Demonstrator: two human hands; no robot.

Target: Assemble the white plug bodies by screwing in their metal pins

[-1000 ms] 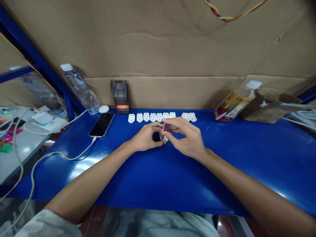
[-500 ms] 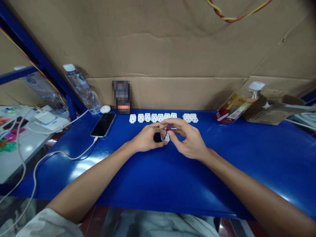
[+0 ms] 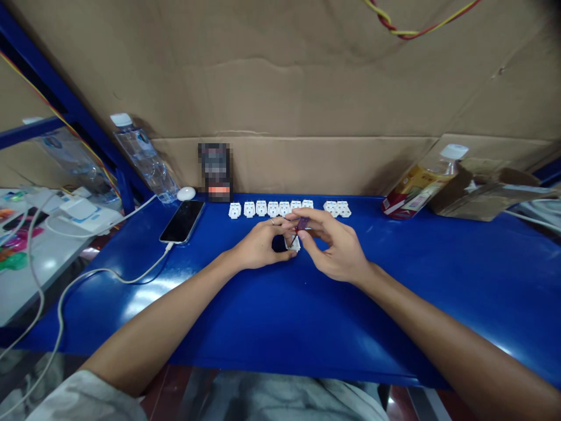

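Note:
My left hand (image 3: pixel 266 244) is closed on a small white plastic part (image 3: pixel 294 244), with the thumb along its near side and the fingers behind. Pinched in my right hand (image 3: pixel 335 245) is a small screwdriver (image 3: pixel 302 224) with a translucent reddish-purple handle. Its dark shaft slants down to the white part, and the tip seems to touch it, though the exact spot is too small to make out. Behind the hands runs a row of similar white plastic parts (image 3: pixel 262 209), and two more parts (image 3: pixel 337 209) sit side by side to the right.
A phone (image 3: pixel 183 221) on a white cable lies left on the blue table (image 3: pixel 280 327). Behind it stand a clear water bottle (image 3: pixel 146 161), a white rounded object (image 3: pixel 186 193) and a blurred-out dark box (image 3: pixel 215 172). At right, a drink bottle (image 3: pixel 421 184) leans near a cardboard piece (image 3: pixel 475 190).
The screwdriver handle has turned slightly in my right fingers. Both hands and the white part stay in nearly the same place; the whole view has shifted very slightly.

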